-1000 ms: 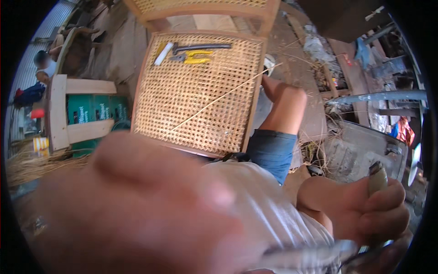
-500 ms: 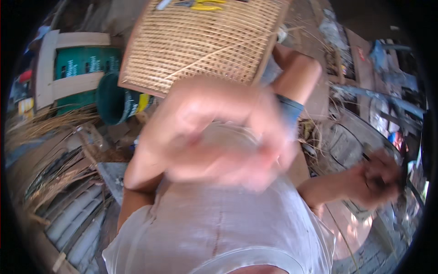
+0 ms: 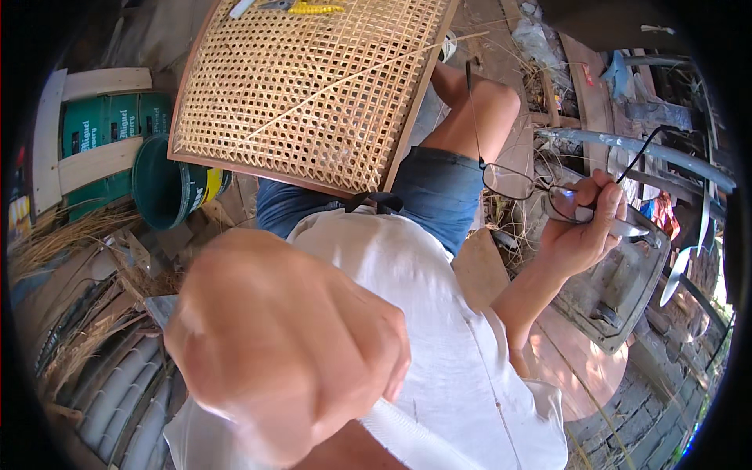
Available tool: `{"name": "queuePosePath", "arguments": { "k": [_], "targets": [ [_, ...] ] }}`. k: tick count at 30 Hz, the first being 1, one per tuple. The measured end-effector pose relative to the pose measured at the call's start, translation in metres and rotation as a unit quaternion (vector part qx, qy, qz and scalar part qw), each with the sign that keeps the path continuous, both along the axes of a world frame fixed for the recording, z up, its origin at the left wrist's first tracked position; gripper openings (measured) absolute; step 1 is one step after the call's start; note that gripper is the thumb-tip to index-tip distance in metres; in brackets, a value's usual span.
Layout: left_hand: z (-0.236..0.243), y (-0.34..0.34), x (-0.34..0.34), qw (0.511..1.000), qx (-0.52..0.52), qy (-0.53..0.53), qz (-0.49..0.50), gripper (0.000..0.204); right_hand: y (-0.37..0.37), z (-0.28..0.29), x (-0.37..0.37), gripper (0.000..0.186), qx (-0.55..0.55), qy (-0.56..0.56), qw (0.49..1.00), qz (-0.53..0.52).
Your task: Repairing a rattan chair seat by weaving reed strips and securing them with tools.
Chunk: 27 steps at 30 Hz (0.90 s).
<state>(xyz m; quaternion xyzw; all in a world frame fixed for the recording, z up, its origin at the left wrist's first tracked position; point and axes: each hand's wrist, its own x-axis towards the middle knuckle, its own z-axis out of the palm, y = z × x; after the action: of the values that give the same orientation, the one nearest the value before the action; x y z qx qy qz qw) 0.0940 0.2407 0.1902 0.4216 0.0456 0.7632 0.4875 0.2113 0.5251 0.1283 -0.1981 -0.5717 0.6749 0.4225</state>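
Observation:
My left hand (image 3: 274, 345) is large in the foreground at lower left, its fingers closed in a fist. From under it runs the ribbed collar (image 3: 423, 435) of my white shirt, pinched in the fingers; the fingertips themselves are hidden. Out to the right, my right hand (image 3: 580, 227) grips a pair of dark-framed eyeglasses (image 3: 507, 182) by one side, with both temples unfolded. Across my lap rests a wooden-framed woven cane panel (image 3: 313, 117), touched by neither hand. A loose cane strand (image 3: 337, 82) lies diagonally over the weave, and yellow-handled pliers (image 3: 316, 8) are at its far edge.
To the left stand a green crate (image 3: 94, 121) with wooden slats and a dark green bucket (image 3: 160, 180). Dry strands (image 3: 70, 227) and grey tubes (image 3: 117, 392) lie below them. On the right are a grey lid-like tray (image 3: 627, 282), a round board (image 3: 580, 360) and scattered pipes.
My left hand has moved from in front of my chest to the lower left. My right hand has risen forward with the eyeglasses, now sharp. The cane panel appears farther left in view.

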Motion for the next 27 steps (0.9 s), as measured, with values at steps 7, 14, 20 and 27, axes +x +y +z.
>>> {"name": "queuePosePath", "arguments": {
  "k": [7,14,20,27],
  "targets": [
    [0.014,-0.044,-0.047,0.969,-0.124,0.212,0.028,0.018,-0.002,-0.004,-0.012,0.026,-0.016,0.019,0.999,0.045],
    [-0.011,-0.054,-0.049,0.978,-0.152,0.143,0.023,0.022,-0.003,-0.019,-0.011,0.025,-0.047,-0.013,0.998,0.034],
    [-0.03,-0.059,-0.036,0.981,-0.177,0.072,0.042,0.026,-0.005,-0.035,-0.005,0.028,-0.056,-0.052,0.995,0.067],
    [-0.052,-0.065,-0.045,0.98,-0.186,0.026,0.072,0.031,0.003,-0.049,-0.001,0.028,-0.065,-0.046,0.997,0.023]
  ]
}}
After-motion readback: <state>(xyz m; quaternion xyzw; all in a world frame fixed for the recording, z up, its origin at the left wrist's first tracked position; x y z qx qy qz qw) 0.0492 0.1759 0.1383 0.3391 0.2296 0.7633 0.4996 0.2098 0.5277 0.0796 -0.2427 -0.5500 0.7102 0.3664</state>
